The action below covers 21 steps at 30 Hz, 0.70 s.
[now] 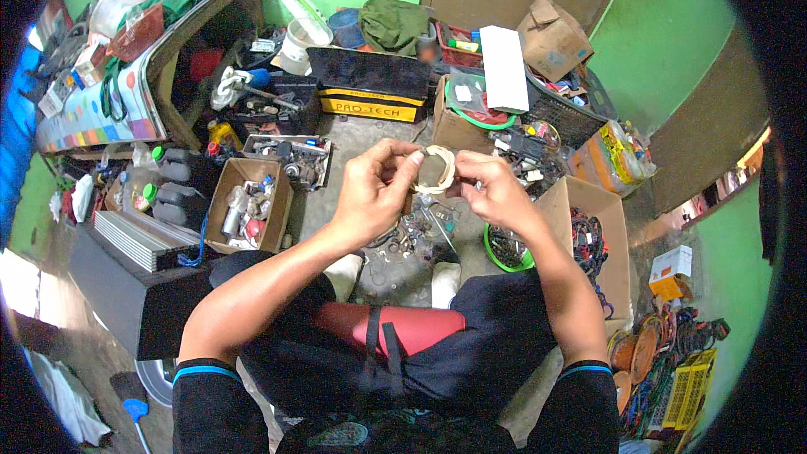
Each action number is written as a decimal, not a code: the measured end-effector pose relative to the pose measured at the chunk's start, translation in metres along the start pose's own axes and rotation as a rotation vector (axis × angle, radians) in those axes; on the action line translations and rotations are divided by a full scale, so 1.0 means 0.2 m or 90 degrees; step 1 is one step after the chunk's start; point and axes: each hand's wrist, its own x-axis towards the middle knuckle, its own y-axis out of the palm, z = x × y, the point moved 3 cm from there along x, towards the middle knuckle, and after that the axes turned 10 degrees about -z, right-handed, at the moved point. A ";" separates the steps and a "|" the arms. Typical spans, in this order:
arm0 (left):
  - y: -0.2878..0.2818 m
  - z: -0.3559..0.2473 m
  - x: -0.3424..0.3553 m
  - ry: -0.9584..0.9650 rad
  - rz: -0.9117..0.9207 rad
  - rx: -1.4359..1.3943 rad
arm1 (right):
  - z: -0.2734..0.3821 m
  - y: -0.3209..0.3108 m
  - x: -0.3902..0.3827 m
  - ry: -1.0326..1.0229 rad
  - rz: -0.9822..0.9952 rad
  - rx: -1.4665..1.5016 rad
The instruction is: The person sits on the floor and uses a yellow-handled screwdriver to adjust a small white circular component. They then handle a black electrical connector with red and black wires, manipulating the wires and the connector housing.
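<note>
I hold up a cream ring-shaped item (447, 171), perhaps a coil or band, at the middle of the view. My left hand (378, 187) has it between thumb and fingers at its left side. My right hand (496, 189) pinches it at its right side with curled fingers. Below my hands a heap of small metal parts (412, 235) lies on the grey floor (353, 151). A green basket of small dark parts (504, 252) sits under my right hand. A red padded piece with black straps (424, 332) rests at my lap.
Cardboard boxes of parts (227, 235) flank me, with a box of cables (618, 235) at right. A black-and-yellow toolbox (370, 76) stands ahead. A cluttered table (126, 101), black jugs (181, 202) and a black case (126, 286) are at left. Coiled cords (664, 361) lie lower right.
</note>
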 end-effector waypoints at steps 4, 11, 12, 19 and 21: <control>-0.02 0.02 0.04 0.006 -0.015 0.051 | 0.01 -0.11 0.00 0.049 0.010 -0.025; -0.05 0.06 0.07 0.220 -0.093 0.217 | 0.03 -0.13 -0.01 0.230 -0.234 0.474; -0.04 0.06 0.06 0.220 -0.077 0.244 | 0.06 -0.11 -0.01 0.223 -0.263 0.508; 0.00 0.03 0.02 0.286 -0.025 0.235 | 0.12 -0.02 -0.01 0.122 -0.251 0.432; -0.02 0.03 0.05 0.243 -0.023 0.244 | 0.10 -0.06 -0.01 0.164 -0.310 0.544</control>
